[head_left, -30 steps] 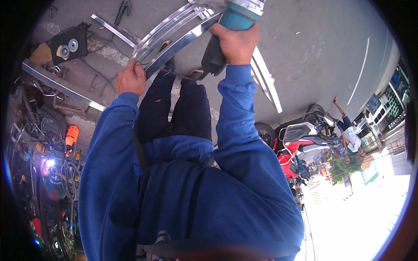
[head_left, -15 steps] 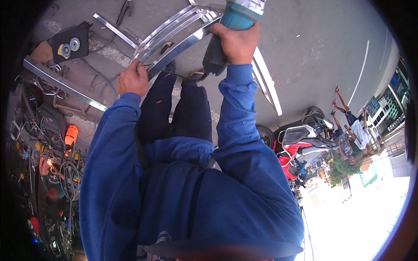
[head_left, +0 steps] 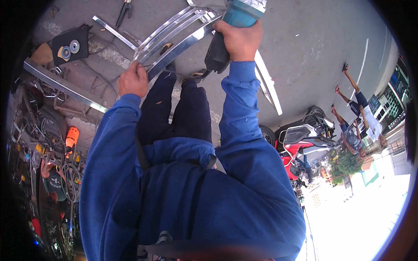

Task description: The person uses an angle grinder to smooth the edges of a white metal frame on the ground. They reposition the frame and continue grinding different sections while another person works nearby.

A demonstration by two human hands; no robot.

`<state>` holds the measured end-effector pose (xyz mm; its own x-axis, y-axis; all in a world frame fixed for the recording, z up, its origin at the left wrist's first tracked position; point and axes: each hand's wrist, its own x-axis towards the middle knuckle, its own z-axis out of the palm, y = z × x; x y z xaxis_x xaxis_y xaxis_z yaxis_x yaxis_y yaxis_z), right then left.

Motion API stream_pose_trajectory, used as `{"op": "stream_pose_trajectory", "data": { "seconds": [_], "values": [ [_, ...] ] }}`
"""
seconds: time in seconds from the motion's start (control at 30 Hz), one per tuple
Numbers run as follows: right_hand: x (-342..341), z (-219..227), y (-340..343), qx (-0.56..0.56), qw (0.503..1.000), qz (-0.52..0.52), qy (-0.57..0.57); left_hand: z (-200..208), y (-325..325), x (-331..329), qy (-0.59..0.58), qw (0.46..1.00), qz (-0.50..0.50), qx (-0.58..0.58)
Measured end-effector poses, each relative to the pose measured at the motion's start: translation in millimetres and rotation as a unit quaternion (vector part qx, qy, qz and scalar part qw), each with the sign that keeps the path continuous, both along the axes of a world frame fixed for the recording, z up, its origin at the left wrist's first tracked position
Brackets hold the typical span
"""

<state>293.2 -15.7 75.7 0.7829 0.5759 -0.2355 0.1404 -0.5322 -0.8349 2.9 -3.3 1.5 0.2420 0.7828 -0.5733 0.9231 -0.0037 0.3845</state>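
My right hand is wrapped round the body of a teal and black angle grinder. Its metal head runs up to the top edge of the view, and the disc cannot be seen. A black cord leads off from the tool's rear end toward my legs. My left hand is closed on the near end of a shiny metal tube frame, whose bars look curved. The frame stretches away to the upper right, beside the grinder. My shoes partly show beneath and beside it.
A long metal tube lies at the left, near a dark pad with grinding discs. Cables and an orange object are further down. White bars lie right of my arm. A red motorcycle and walking people are beyond.
The grinder and my right hand have shifted slightly right. My left hand stays on the frame. The people at the right have moved along the road, further right in view.
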Motion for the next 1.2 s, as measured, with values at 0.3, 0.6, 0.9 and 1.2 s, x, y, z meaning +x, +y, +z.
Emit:
{"op": "stream_pose_trajectory", "data": {
  "seconds": [0.3,0.6,0.9,1.2],
  "values": [
    [-2.1,4.0,6.9,0.005,1.000,0.009,0.023,0.5,1.9,0.4,0.022,1.000,-0.006,-0.008],
    [-3.6,1.2,6.5,-0.016,1.000,0.008,0.023,1.1,0.4,2.0,0.015,1.000,0.005,0.013],
    [-2.4,-8.4,-7.2,-0.009,0.999,-0.022,0.039,1.5,2.6,2.8,-0.006,1.000,0.003,0.011],
    [-11.5,-5.8,-29.4,-0.103,0.991,-0.079,0.022,-9.7,0.9,-2.7,0.005,1.000,-0.007,0.021]
  ]
}}
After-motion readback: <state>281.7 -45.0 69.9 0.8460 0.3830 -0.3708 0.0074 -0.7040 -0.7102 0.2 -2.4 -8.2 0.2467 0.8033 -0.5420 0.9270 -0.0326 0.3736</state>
